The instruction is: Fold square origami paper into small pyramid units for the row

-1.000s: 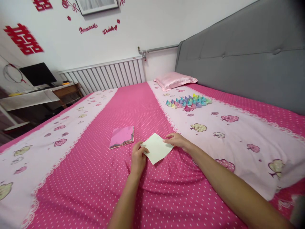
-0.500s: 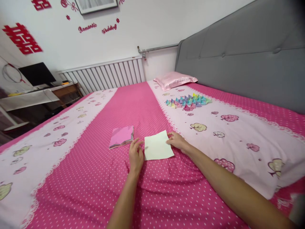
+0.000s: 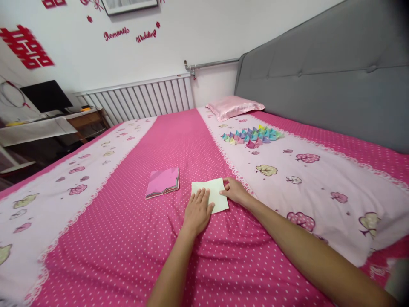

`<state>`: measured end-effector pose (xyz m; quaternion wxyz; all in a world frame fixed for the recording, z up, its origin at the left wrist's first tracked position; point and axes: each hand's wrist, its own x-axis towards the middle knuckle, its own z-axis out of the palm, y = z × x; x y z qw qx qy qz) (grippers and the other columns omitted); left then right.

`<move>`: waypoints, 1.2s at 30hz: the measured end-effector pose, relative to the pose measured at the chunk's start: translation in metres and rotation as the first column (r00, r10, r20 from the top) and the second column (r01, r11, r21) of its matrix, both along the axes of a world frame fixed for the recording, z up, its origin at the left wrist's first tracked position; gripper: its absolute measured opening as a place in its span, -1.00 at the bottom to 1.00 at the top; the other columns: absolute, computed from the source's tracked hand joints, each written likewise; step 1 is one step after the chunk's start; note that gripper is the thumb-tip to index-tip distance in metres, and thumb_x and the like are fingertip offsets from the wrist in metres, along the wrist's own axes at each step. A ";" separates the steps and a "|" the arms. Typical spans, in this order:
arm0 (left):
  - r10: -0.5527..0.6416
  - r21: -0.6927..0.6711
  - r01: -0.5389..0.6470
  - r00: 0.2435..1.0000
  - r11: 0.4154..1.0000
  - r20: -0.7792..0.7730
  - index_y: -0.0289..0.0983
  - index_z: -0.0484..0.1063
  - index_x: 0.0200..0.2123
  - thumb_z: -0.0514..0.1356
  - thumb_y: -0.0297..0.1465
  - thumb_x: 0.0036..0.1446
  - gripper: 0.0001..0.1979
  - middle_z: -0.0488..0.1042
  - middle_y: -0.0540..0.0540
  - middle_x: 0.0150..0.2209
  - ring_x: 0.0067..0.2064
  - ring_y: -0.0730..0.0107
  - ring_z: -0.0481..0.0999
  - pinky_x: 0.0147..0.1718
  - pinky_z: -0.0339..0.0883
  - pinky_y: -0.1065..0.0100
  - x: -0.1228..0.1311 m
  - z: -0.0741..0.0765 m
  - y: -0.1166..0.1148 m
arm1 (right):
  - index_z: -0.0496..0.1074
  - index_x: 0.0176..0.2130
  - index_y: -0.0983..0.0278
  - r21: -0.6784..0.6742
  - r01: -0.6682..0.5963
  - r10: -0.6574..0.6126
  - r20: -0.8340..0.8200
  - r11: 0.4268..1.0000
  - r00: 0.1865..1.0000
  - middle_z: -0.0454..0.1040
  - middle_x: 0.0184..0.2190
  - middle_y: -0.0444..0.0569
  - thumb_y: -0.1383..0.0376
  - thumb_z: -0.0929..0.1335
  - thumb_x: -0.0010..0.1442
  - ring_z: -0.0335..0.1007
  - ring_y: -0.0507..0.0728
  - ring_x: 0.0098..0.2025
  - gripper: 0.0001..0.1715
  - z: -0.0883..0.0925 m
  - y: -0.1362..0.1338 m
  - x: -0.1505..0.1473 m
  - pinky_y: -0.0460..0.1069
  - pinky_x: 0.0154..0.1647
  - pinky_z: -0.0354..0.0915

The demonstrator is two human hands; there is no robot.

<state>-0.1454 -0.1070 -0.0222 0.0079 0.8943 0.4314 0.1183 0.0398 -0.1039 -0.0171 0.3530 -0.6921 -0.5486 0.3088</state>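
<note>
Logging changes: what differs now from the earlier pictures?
The pale green square paper sheet has turned from cornerwise to nearly square-on. The left hand let go and now lies flat on it. The right hand stays at the sheet's right edge; pink-topped square paper stack and multicoloured folded paper pieces haven't moved.

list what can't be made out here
All in the head view:
Paper: lower left corner, under the left hand.
Stack: most lower sheets, under the pink top one.
Folded pieces: exact count, too small and crowded.
Picture: top, cut off by the upper edge.

Soft even light; upper right corner dark.
</note>
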 end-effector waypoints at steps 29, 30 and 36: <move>0.105 -0.039 -0.108 0.993 0.993 -0.057 -0.18 0.02 0.19 -0.15 0.11 0.01 -0.24 0.01 -0.23 0.23 0.24 0.07 -0.07 0.14 -0.18 0.01 -0.014 0.007 -0.007 | -0.16 0.25 0.19 -0.212 -0.268 0.341 0.545 0.940 0.766 -0.27 0.28 0.04 -0.18 -0.04 0.12 -0.47 0.31 0.28 -0.15 0.005 -0.021 -0.029 0.24 0.19 -0.46; 0.112 -0.045 -0.115 0.992 0.992 -0.064 -0.17 0.01 0.20 -0.15 0.12 0.00 -0.24 0.00 -0.22 0.23 0.25 0.08 -0.08 0.14 -0.19 0.01 -0.016 0.007 -0.006 | -0.17 0.25 0.17 -0.228 -0.249 0.336 0.552 0.941 0.763 -0.29 0.29 0.03 -0.18 -0.04 0.11 -0.47 0.32 0.28 -0.15 0.005 -0.020 -0.027 0.25 0.18 -0.48; 0.157 -0.089 -0.167 0.982 0.982 -0.105 -0.14 -0.03 0.21 -0.19 0.11 0.03 -0.26 -0.06 -0.17 0.25 0.26 0.14 -0.12 0.16 -0.23 0.05 -0.029 0.011 -0.001 | -0.20 0.25 0.14 -0.309 -0.151 0.311 0.576 0.939 0.756 -0.30 0.29 0.01 -0.16 -0.02 0.12 -0.49 0.34 0.28 -0.18 0.006 -0.019 -0.012 0.28 0.17 -0.49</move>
